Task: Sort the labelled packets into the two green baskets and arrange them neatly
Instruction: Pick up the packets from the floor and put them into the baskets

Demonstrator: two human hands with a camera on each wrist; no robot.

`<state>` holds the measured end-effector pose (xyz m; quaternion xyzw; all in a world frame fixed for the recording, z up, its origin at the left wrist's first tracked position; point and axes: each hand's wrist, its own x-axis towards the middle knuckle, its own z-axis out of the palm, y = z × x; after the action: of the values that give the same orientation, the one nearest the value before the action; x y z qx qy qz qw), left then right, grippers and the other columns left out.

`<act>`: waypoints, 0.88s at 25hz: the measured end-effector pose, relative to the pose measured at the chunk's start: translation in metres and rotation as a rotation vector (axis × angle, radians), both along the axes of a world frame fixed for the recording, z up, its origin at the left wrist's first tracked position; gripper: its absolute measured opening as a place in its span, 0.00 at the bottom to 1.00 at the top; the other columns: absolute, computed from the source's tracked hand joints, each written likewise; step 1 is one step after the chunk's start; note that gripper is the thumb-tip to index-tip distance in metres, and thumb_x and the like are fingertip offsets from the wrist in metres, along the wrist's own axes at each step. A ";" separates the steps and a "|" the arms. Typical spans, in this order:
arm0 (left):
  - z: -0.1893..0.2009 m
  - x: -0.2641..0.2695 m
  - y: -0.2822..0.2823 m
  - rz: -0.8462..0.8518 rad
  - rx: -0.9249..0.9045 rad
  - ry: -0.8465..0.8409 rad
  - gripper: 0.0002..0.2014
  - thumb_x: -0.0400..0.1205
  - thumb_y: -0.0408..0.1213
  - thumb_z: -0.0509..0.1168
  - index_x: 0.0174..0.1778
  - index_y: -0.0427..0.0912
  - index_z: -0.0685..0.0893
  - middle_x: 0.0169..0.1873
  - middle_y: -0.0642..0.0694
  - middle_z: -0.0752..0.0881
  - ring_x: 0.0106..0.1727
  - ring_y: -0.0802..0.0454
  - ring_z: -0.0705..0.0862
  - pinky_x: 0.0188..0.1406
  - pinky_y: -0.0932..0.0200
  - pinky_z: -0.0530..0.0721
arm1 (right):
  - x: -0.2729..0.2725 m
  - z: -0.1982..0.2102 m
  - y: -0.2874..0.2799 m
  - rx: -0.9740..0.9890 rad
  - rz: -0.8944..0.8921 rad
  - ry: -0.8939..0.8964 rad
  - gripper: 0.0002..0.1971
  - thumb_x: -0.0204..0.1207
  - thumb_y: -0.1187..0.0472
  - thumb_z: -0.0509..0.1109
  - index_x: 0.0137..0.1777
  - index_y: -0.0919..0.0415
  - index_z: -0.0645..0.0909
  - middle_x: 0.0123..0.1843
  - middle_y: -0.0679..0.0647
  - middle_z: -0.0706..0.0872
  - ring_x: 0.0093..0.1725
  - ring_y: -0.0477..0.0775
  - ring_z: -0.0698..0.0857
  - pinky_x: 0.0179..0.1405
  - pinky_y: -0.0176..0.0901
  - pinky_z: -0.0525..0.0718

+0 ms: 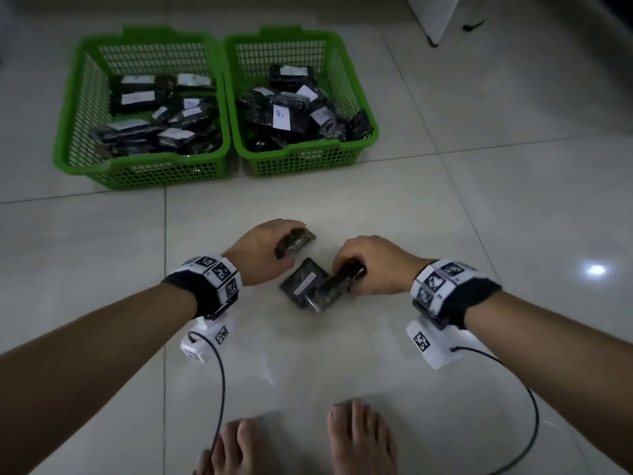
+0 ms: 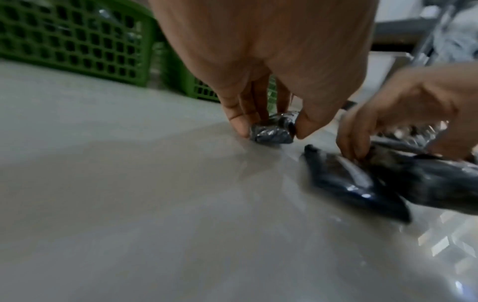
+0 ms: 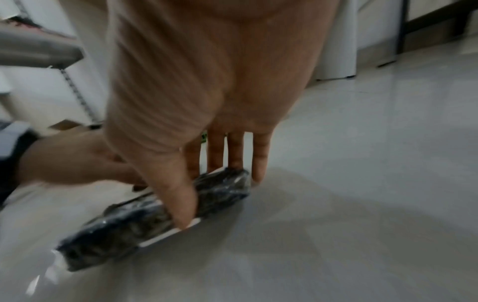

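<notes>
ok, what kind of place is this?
Likely a home or small stockroom: glossy floor tiles, left green basket and right green basket full of labelled black packets, bare feet.
</notes>
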<state>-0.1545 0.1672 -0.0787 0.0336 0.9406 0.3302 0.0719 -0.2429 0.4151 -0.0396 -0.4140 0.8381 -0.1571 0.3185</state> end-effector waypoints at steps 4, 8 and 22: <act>0.011 -0.004 -0.009 0.480 0.756 -0.238 0.19 0.84 0.26 0.56 0.71 0.35 0.80 0.58 0.34 0.87 0.50 0.39 0.88 0.49 0.50 0.90 | -0.016 0.023 -0.007 -0.186 -0.522 -0.688 0.11 0.82 0.61 0.72 0.61 0.63 0.88 0.54 0.67 0.92 0.48 0.59 0.89 0.47 0.48 0.85; 0.029 -0.001 -0.017 0.628 1.032 -0.281 0.20 0.80 0.17 0.53 0.64 0.30 0.83 0.54 0.28 0.86 0.45 0.36 0.88 0.43 0.51 0.91 | -0.021 0.031 -0.017 -0.334 -0.639 -0.974 0.15 0.88 0.62 0.58 0.62 0.68 0.84 0.54 0.73 0.90 0.44 0.65 0.86 0.38 0.51 0.81; 0.044 0.001 -0.060 0.628 0.410 0.159 0.24 0.73 0.39 0.81 0.65 0.51 0.86 0.52 0.56 0.89 0.49 0.65 0.86 0.46 0.70 0.80 | -0.031 0.035 -0.081 -0.432 -0.683 -0.759 0.16 0.79 0.74 0.66 0.60 0.59 0.87 0.47 0.62 0.89 0.39 0.57 0.84 0.31 0.45 0.80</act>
<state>-0.1539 0.1070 -0.0349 -0.2172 0.8220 0.5139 -0.1141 -0.2736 0.3345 -0.0049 -0.0890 0.6999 -0.5578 0.4372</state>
